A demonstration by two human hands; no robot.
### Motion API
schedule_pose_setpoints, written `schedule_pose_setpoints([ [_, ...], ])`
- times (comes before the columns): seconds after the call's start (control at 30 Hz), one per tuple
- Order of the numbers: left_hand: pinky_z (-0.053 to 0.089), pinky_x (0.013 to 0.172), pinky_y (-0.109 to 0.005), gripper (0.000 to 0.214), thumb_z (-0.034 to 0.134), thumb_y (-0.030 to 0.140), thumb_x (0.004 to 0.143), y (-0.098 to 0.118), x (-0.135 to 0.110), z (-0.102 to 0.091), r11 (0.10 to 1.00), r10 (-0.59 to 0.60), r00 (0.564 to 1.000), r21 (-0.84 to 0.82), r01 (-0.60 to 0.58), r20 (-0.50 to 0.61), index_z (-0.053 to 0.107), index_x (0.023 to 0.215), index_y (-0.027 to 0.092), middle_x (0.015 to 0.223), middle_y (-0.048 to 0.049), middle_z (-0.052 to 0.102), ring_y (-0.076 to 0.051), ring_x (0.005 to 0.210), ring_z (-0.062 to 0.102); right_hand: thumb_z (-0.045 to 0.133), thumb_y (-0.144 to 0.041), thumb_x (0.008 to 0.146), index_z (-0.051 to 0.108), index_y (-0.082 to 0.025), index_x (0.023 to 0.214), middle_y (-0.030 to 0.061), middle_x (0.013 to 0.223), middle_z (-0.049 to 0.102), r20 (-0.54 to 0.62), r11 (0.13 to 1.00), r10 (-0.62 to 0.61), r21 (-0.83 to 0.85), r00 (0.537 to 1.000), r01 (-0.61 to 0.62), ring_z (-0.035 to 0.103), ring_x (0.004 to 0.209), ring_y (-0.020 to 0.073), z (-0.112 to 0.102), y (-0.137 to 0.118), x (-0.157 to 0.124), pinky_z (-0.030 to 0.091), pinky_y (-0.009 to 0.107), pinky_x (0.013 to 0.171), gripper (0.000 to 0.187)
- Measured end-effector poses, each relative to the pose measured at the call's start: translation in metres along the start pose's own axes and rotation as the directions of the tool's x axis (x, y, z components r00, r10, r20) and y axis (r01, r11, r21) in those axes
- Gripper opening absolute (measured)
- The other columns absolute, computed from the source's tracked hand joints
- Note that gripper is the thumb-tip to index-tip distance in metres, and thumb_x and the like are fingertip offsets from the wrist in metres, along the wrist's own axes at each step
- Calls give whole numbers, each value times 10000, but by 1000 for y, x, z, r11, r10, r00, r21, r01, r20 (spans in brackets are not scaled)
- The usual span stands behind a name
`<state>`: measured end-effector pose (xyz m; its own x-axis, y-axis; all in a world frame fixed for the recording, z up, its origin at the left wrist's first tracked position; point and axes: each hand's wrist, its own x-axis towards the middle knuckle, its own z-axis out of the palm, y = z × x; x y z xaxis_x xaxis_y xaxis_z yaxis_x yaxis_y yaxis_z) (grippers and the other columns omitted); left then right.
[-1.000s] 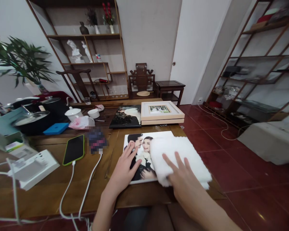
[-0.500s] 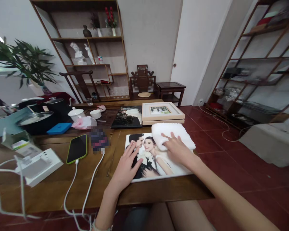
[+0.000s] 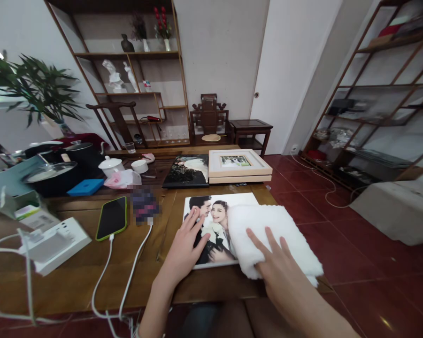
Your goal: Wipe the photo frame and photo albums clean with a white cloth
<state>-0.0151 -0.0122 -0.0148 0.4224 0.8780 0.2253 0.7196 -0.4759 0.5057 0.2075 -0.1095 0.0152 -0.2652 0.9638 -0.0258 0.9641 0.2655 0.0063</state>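
A wedding photo panel (image 3: pixel 216 241) lies flat on the wooden table, showing a couple in dark and white clothes. My left hand (image 3: pixel 186 239) rests with fingers stretched over its left side. On the right side of the panel is a folded white towel (image 3: pixel 285 223), which hangs past the panel's right and near edges. My right hand (image 3: pixel 280 260) presses down on this towel, its fingers spread; the thumb is hidden. The towel covers the panel's right part.
Behind the panel lie a dark photo panel (image 3: pixel 186 171) and stacked light wooden frames (image 3: pixel 239 169). Leftward are a phone (image 3: pixel 111 218) on a white cable, a pixelated object (image 3: pixel 145 206), a white box (image 3: pixel 61 244), a blue box (image 3: pixel 86 187) and a black pot (image 3: pixel 52 178).
My right hand and the white towel have slid toward me and to the right, from the panel's far right corner to its near right side. My left hand stays in place.
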Motion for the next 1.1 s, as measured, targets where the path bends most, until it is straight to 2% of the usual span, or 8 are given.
schedule_pose_setpoints([
  [0.13,252,1093,-475,510,397,397,908,-1,-1,0,1000,10,1000,-9,-11,-13,348,1390,239,1505,-67,248,-234,1395,168,423,46,643,704,-159,942,46,1487,259,77,1000,11,3,997,-11,190,1315,447,-16,10,29,271,625,997,458],
  [0.27,242,1099,-471,508,393,390,909,-1,-1,0,1000,25,1000,3,-25,-15,361,1383,211,1500,-81,257,-225,1395,172,406,31,678,670,-127,1020,82,1478,282,17,998,68,-16,998,-68,216,1302,448,-21,21,72,288,627,966,460],
  [0.37,226,1112,-445,505,386,389,910,0,0,-1,1000,19,1000,16,-19,-13,384,1370,179,1498,-87,263,-211,1396,174,385,40,696,655,-105,1055,97,1479,275,-19,997,76,-27,997,-77,224,1297,448,-21,25,88,280,629,965,472],
  [0.47,213,1121,-421,505,390,387,909,0,1,-2,1000,11,1000,15,-11,-11,397,1361,162,1497,-90,268,-200,1396,175,399,50,677,671,-97,1021,98,1479,275,22,998,56,-5,998,-56,207,1300,463,-21,20,72,269,632,977,463],
  [0.67,219,1123,-416,506,405,392,907,2,1,-2,1000,-8,1000,1,8,-13,390,1361,171,1492,-87,283,-198,1392,192,427,29,669,726,-168,780,2,1505,194,75,997,-14,78,997,8,106,1329,462,-2,-2,-9,190,652,1025,375],
  [0.77,234,1116,-431,502,420,383,902,2,0,-2,1000,9,1000,-5,-10,-27,383,1365,191,1490,-86,289,-211,1390,198,447,11,643,719,-162,758,-15,1515,152,130,990,-85,125,988,68,52,1331,467,-2,1,-23,155,670,1028,343],
  [0.87,249,1108,-446,482,426,374,900,1,0,-1,1000,24,999,-12,-24,-43,401,1353,209,1489,-85,291,-222,1387,207,402,50,610,699,-134,861,9,1511,178,160,983,-125,154,979,100,52,1348,420,-16,15,-3,157,624,1055,430],
  [1.1,250,1101,-470,474,432,363,903,-2,0,0,999,44,998,-21,-45,-39,397,1355,224,1490,-88,289,-226,1389,199,374,57,669,624,-103,1064,95,1476,283,66,992,-68,113,995,60,227,1312,408,-39,36,96,287,615,976,494],
])
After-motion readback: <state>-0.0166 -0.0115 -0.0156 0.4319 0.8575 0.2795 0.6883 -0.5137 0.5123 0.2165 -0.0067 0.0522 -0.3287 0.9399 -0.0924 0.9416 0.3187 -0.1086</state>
